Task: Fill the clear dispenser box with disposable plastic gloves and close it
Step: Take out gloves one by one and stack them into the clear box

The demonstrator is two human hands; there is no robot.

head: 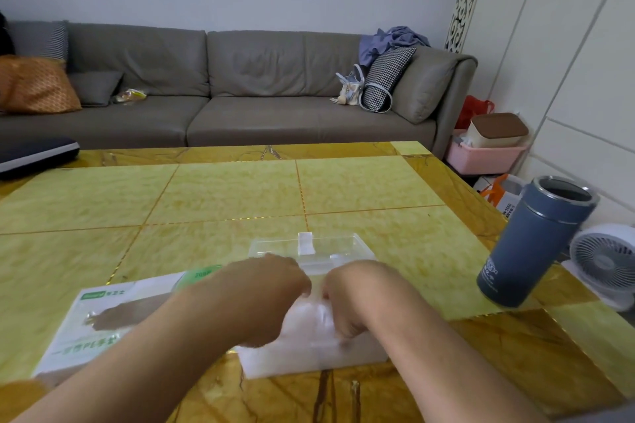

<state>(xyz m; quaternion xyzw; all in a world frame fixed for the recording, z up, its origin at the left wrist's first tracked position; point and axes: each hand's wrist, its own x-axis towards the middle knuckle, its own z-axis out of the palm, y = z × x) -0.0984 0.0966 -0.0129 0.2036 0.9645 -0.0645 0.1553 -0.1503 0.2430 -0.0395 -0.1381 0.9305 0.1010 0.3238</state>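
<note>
The clear dispenser box (309, 350) stands near the table's front edge, stuffed with whitish, translucent plastic gloves (309, 319). Its clear lid (311, 249) lies on the table just behind it, with a small raised tab on top. My left hand (264, 288) and my right hand (350, 295) sit side by side over the box's open top, fingers curled down into the glove stack. The fingertips are hidden in the plastic. The white and green glove packaging (103, 316) lies flat to the left, partly under my left forearm.
A blue-grey insulated tumbler (536, 240) stands open at the table's right edge. A dark flat cushion (34, 154) rests at the far left corner. Beyond the yellow marble table (240, 192) is a grey sofa; a white fan (604, 261) sits on the floor at right.
</note>
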